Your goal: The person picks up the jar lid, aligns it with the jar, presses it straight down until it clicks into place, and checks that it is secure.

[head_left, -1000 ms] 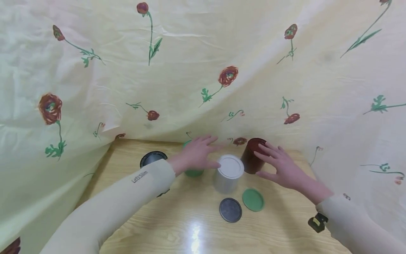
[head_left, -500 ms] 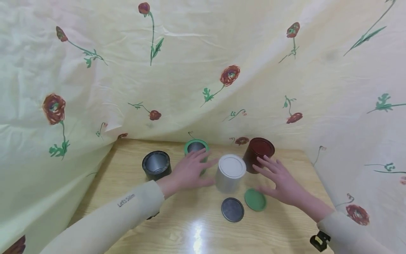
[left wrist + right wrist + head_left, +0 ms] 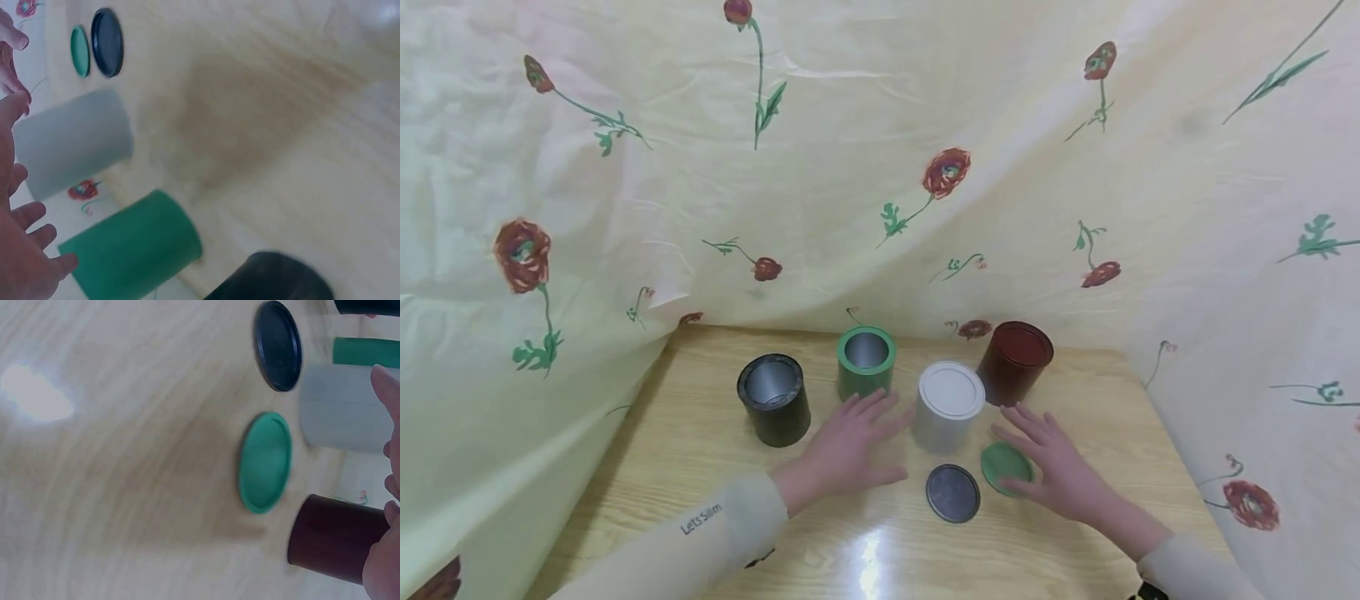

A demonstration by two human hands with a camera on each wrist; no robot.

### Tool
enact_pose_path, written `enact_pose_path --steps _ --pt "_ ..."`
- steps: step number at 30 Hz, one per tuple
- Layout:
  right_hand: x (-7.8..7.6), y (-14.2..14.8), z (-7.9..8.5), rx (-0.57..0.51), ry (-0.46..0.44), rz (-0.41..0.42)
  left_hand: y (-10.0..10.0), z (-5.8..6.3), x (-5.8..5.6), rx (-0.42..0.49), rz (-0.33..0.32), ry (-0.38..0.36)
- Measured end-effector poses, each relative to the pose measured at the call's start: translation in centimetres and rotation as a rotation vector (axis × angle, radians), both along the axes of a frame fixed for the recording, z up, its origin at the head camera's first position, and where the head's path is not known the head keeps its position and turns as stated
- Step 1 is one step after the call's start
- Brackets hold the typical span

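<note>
My left hand (image 3: 848,450) hovers over the table with fingers spread, in front of an open green canister (image 3: 867,379). My right hand (image 3: 1060,471) is likewise spread and holds nothing; its thumb overlaps a green lid (image 3: 1002,465) in the head view. Between the hands stands a white canister (image 3: 946,421) with its lid on. Just in front of it a dark lid (image 3: 952,493) lies flat beside the green one. In the right wrist view the dark red canister (image 3: 337,537) sits near my right fingers. An open black canister (image 3: 778,408) stands left of the green one.
All of this stands on a light wooden table (image 3: 820,554). A cream cloth with a poppy print (image 3: 820,200) hangs behind the table and along both sides. The dark red canister, lid on, is at the back right, close to the cloth.
Both hands have drawn back toward me from above the canisters. The left hand has uncovered the green canister's open top, and the right hand has come away from the dark red canister.
</note>
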State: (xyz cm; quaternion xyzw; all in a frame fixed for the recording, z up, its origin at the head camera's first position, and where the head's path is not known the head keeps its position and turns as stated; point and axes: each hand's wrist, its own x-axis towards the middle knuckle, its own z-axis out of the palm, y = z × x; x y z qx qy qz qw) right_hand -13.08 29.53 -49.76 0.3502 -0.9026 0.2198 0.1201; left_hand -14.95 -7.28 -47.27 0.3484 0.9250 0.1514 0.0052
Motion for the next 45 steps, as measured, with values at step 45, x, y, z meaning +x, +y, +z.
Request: enact_pose_path --steps 45 --pt "2.1 -1.7 -7.3 0.018 -0.059 -0.048 3.9 -8.0 2.5 -0.117 0.111 -0.072"
